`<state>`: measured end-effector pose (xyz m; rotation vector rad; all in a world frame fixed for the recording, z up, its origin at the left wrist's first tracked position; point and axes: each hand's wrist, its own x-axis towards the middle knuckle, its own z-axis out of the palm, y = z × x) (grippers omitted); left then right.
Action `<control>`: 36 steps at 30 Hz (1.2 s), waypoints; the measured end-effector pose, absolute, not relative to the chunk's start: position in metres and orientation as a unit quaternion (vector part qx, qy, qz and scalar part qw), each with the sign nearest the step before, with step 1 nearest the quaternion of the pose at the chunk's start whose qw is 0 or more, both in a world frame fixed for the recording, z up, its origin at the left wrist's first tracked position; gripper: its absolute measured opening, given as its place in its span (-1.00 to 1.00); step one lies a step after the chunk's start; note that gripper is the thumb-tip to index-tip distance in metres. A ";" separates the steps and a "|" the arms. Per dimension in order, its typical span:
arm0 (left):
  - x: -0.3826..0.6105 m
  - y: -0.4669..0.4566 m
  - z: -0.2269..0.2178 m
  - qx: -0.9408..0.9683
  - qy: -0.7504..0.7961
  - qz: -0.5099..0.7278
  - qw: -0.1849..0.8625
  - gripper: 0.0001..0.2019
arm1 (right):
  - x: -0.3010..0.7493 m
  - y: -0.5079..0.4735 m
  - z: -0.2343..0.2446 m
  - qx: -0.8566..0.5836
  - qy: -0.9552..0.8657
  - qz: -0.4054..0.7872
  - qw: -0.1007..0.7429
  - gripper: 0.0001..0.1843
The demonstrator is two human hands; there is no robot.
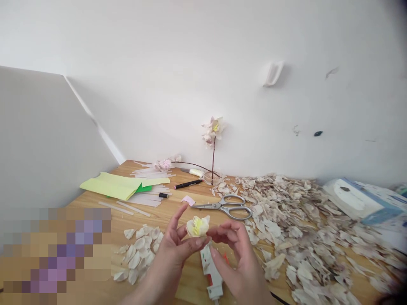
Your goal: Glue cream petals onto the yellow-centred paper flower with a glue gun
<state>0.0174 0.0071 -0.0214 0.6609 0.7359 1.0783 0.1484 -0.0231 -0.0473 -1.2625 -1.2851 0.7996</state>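
A small handmade flower (197, 226) with pale petals and a yellow centre sits between the thumb and fingers of my left hand (171, 250), whose index finger points up. My right hand (237, 254) is at the flower's right side, fingers bent and thumb apart from them; its fingertips are close to the petals, and I cannot tell if they touch. Below the hands lies a white hot glue gun (212, 273), partly hidden by my right hand. Silver scissors (222, 206) rest behind the flower, near a pink scrap (188, 200). A pile of pale petals (140, 250) is left of my left hand.
A large heap of dried petals (295, 220) covers the right side, beside a tissue box (369, 201). A finished flower stem (213, 156) stands by the wall. Yellow-green paper (111, 185), glue sticks (125, 207) and a black marker (188, 184) lie left. The lower left corner is pixelated.
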 end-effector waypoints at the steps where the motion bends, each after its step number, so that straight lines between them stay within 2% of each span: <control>1: 0.017 0.007 -0.022 0.315 0.334 0.492 0.740 -0.16 | 0.149 -0.022 -0.047 -0.526 -0.541 0.349 0.555 -0.66; 5: 0.020 0.002 -0.029 0.379 0.319 0.527 0.691 -0.22 | 0.146 -0.024 -0.041 -0.521 -0.508 0.378 0.572 -0.61; 13: 0.027 -0.014 -0.045 0.513 0.307 0.669 0.441 -0.52 | 0.144 -0.033 -0.027 -0.497 -0.487 0.440 0.568 -0.57; 20: 0.010 -0.006 -0.059 0.674 0.165 0.666 0.272 -0.43 | 0.165 -0.041 -0.024 -0.393 -0.615 0.431 0.531 -0.52; 24: 0.007 -0.006 -0.057 0.685 0.161 0.666 0.247 -0.39 | 0.173 -0.044 -0.011 -0.368 -0.666 0.402 0.509 -0.49; 29: 0.005 -0.004 -0.049 0.707 0.150 0.651 0.234 -0.38 | 0.177 -0.046 -0.004 -0.341 -0.657 0.438 0.511 -0.49; 36: 0.004 -0.005 -0.056 0.707 0.162 0.635 0.266 -0.44 | 0.177 -0.049 -0.002 -0.328 -0.664 0.461 0.489 -0.52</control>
